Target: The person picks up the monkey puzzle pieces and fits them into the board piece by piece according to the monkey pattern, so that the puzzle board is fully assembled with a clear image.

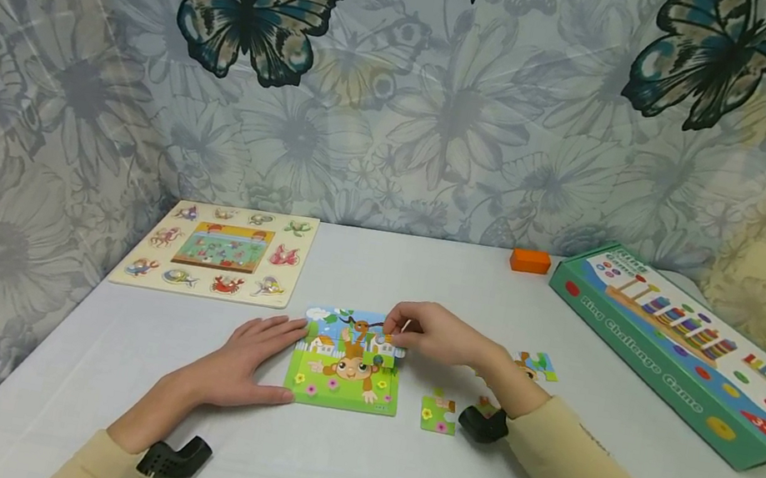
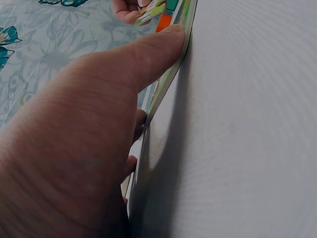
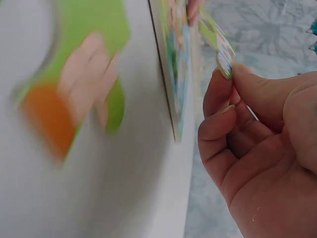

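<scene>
Now the right hand (image 1: 439, 333) pinches a puzzle piece (image 1: 381, 349) by its rim, the sensible hold for something likely light and stiff, over the monkey board (image 1: 342, 402), whose left edge the left hand (image 1: 245, 364) touches, thumb spread.

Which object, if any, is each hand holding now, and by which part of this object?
The right hand pinches a small puzzle piece by one edge. The left hand touches the puzzle board's left side, holding nothing.
</scene>
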Motion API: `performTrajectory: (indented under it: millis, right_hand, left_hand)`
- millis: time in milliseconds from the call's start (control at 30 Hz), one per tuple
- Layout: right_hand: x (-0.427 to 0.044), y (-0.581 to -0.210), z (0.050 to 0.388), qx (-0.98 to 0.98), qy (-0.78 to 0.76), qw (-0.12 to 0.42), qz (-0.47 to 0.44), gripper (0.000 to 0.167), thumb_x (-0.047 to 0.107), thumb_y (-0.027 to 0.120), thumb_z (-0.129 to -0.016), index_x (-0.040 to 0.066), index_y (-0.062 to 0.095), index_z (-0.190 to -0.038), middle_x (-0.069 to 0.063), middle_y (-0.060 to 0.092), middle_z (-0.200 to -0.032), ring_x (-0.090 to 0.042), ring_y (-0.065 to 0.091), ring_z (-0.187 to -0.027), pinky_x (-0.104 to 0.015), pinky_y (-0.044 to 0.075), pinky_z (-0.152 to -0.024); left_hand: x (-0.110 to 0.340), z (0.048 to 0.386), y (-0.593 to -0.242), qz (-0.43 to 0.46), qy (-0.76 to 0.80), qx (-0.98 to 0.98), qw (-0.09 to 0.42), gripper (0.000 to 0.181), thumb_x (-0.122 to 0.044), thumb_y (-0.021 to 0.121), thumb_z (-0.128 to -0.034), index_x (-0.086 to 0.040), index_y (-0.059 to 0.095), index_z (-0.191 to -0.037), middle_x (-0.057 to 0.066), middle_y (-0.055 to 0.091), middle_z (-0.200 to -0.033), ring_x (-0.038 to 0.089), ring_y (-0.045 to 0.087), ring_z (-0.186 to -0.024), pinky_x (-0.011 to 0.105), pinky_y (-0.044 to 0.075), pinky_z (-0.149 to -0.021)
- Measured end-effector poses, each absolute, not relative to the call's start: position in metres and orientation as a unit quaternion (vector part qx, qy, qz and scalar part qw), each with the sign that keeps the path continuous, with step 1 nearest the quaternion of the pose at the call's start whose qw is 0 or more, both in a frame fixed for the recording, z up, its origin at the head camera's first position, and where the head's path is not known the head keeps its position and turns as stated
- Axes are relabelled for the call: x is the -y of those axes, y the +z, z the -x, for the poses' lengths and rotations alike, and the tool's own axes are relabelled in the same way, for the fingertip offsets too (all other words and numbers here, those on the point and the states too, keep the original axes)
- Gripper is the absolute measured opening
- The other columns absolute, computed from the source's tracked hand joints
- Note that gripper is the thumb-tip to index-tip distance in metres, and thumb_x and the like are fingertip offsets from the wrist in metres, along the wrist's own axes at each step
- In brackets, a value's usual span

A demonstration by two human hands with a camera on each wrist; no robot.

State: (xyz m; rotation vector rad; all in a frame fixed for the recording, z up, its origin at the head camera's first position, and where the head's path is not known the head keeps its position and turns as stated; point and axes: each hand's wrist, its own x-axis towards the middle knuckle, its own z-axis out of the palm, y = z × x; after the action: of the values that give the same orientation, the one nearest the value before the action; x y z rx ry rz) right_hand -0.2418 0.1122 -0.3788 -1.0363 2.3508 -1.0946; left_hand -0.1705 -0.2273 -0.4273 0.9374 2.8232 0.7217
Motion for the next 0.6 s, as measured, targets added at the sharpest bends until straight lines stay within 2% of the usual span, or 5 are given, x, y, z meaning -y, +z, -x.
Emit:
performTrajectory:
  millis: [267, 600]
  right_hand:
    - [-0.080, -0.381, 0.244, -0.825, -0.374, 0.181, 0.383, 0.006, 0.005, 0.063, -0.100, 0.007, 0.068, -0.103, 0.004, 0.066, -0.097, -0.013, 0.058, -0.086, -0.029, 0.050, -0.077]
    - [-0.050, -0.383, 0.245, -0.835, -0.342, 0.191, 0.385, 0.004, 0.006, 0.063, -0.100, 0.005, 0.067, -0.101, 0.003, 0.063, -0.091, -0.012, 0.055, -0.083, -0.026, 0.049, -0.079]
  left_hand:
    - [0.228, 0.170, -0.428, -0.309, 0.235, -0.921, 0.038, 0.089, -0.055, 0.072, -0.0864, -0.010, 0.040, -0.156, 0.004, 0.033, -0.162, 0.033, 0.022, -0.150, 0.056, 0.011, -0.118]
    - [0.229, 0.172, -0.428, -0.312, 0.236, -0.919, 0.041, 0.089, -0.056, 0.071, -0.0873, -0.010, 0.039, -0.157, 0.003, 0.032, -0.163, 0.033, 0.022, -0.150, 0.056, 0.010, -0.118]
